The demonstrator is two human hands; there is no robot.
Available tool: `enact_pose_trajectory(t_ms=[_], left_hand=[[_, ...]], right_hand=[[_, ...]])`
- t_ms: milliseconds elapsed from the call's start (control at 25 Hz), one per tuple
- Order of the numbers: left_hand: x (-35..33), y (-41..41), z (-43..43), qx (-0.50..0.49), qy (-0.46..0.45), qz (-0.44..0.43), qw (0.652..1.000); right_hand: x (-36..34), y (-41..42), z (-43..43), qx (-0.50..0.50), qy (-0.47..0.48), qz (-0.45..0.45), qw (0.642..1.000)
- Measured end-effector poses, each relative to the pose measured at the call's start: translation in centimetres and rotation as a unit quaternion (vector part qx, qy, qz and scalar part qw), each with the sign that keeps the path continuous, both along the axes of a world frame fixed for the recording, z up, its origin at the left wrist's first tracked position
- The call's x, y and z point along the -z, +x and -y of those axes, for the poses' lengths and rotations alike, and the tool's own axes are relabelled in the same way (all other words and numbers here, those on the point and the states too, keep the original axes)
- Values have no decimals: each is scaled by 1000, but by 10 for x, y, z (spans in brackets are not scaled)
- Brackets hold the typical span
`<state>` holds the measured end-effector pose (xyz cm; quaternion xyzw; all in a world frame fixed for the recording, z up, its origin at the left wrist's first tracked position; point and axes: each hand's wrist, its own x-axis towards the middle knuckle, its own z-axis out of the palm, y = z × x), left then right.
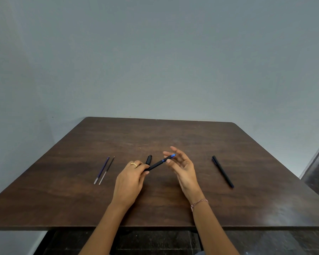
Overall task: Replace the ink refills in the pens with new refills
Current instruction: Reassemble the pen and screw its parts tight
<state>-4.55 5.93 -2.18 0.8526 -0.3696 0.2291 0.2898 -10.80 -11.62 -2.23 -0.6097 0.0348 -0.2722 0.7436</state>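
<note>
1. From my remote seat I see a dark brown wood-grain table [173, 133] with rounded far corners. Its top is faintly glossy and scuffed near the middle, and its far edge meets a plain grey-blue wall [155, 61].
2. Below the table's near edge a dark polished tile floor [155, 242] shows, and a strip of it also appears at the right side of the view.
3. Both bare forearms come in from the bottom and meet over the middle of the table.
4. The left hand [130, 179] lies knuckles-up with a gold ring [134, 164] on one finger. Its fingers are curled round the rear end of a black pen barrel with a blue front end [158, 163].
5. That pen is uncapped and slants up to the right, its translucent blue end reaching in among the right fingertips.
6. The right hand [184, 168] stands on edge, palm facing left, fingers spread wide and loosely bent. It is slightly blurred, and I cannot tell whether the thumb touches the pen.
7. A thin beaded bracelet [199, 203] circles the right wrist.
8. A short black pen cap [148, 160] lies on the table just behind the left knuckles.
9. To the left, two slim refills lie side by side, nearly parallel, with clear near ends: a blue-inked thin refill [101, 170] and a dark-inked thin refill [106, 170].
10. Well to the right, a matte black capped pen [222, 171] lies alone on the wood, slanted.
</note>
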Motion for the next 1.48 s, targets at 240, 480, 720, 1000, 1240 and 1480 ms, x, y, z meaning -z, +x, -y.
enact_pose_trajectory(t_ms=[240,480,720,1000,1240,1480], left_hand=[[0,-3,5,25,1,-15,1000],[5,-5,20,46,-99,-232,967],[6,-4,16,84,-116,-352,925],[-1,-6,11,136,-164,-437,874],[-3,-5,10,148,-168,-454,862],[-2,-5,10,152,-158,-461,860]], right_hand=[[-5,0,7,-53,181,49,981],[-6,0,7,28,175,29,984],[-6,2,5,86,115,-15,989],[-9,-2,7,-45,255,22,966],[-10,-2,7,-36,226,9,973],[-7,0,8,-43,223,-7,974]])
